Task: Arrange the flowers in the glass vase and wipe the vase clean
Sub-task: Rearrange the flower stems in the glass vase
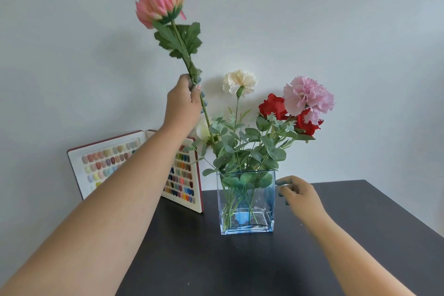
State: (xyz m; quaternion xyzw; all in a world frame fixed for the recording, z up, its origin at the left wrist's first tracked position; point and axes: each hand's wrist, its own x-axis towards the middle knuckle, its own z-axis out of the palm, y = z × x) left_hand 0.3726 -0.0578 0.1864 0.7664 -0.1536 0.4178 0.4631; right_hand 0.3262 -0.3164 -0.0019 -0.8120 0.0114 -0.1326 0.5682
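A square glass vase [246,221] stands on the dark table [240,267], holding a cream carnation [239,82], red roses [272,106], a pale pink carnation [308,96] and eucalyptus sprigs [249,146]. My left hand [183,102] is raised above and left of the vase, closed on the stem of a tall pink chrysanthemum [159,2]; the stem's lower end dips among the leaves. My right hand [298,193] hovers at the vase's right upper edge, fingers apart, fingertips close to the glass; I cannot tell whether they touch.
An open book of nail colour swatches [108,166] leans against the white wall behind and left of the vase. The table's right edge [403,211] runs diagonally at the right.
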